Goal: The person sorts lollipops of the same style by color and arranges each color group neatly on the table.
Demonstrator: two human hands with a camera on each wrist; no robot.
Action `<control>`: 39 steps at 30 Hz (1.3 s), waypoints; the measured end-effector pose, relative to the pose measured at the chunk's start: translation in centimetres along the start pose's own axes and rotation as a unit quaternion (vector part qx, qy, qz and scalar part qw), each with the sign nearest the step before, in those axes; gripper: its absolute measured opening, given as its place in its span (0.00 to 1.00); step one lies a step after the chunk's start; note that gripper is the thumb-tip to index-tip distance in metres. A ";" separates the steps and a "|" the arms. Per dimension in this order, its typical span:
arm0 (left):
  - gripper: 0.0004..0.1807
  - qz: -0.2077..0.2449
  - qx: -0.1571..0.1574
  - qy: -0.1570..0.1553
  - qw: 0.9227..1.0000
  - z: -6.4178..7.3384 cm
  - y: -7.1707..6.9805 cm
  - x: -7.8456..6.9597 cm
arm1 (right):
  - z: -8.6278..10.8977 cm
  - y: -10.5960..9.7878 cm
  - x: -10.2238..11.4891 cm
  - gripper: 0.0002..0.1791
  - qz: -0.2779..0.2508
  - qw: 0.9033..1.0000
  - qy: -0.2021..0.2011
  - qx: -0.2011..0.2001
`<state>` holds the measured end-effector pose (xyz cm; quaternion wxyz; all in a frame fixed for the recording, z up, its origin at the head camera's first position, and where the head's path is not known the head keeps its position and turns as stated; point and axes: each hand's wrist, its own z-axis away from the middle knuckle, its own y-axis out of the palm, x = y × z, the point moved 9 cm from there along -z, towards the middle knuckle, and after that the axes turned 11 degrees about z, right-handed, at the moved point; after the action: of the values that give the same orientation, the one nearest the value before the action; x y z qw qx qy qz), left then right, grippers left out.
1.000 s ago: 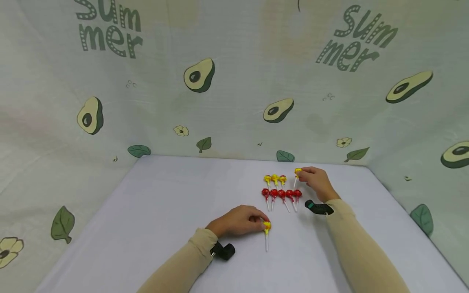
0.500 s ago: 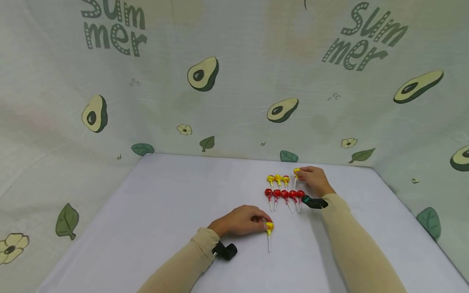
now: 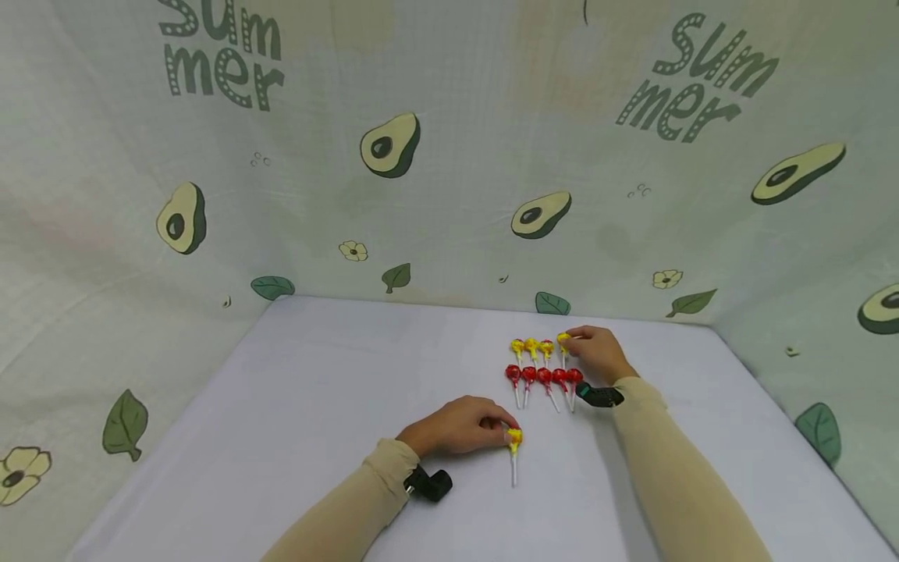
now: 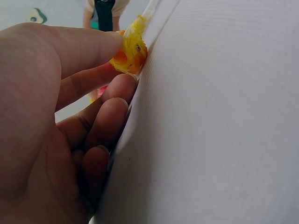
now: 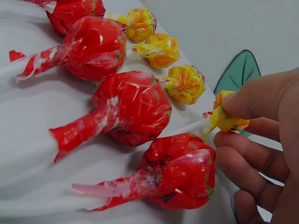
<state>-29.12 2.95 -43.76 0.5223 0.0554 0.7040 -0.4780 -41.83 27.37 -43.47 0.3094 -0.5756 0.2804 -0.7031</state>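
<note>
At the right end of a back row of yellow lollipops [image 3: 531, 347], my right hand [image 3: 597, 353] pinches a yellow lollipop [image 5: 230, 114] by its wrapped head, stick pointing toward me. In front of that row lie several red lollipops [image 3: 544, 376] side by side, their white sticks also toward me. Nearer the front, my left hand [image 3: 460, 425] pinches another yellow lollipop [image 4: 132, 51] by its head between thumb and fingers, low at the table. Its white stick points toward the table's near side.
All of this lies on a white-covered table [image 3: 337, 375]. Behind it hangs a pale cloth [image 3: 449, 172] printed with avocados, leaves and lettering. A black wrist camera [image 3: 428, 484] sits under the left wrist, another wrist camera [image 3: 600, 395] by the right.
My right hand has moved slightly left and toward me, bringing its yellow lollipop down close to the others in the back row. The left hand keeps its hold in nearly the same place.
</note>
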 end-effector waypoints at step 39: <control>0.12 0.015 -0.005 -0.019 1.000 -0.2 0.0 0.4 | -0.4 0.7 -0.1 0.26 0.063 0.998 0.002 -0.022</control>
<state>-29.40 2.92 -44.09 0.5427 0.0542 0.6957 -0.4674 -42.15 27.00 -44.19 0.3398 -0.5624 0.3319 -0.6768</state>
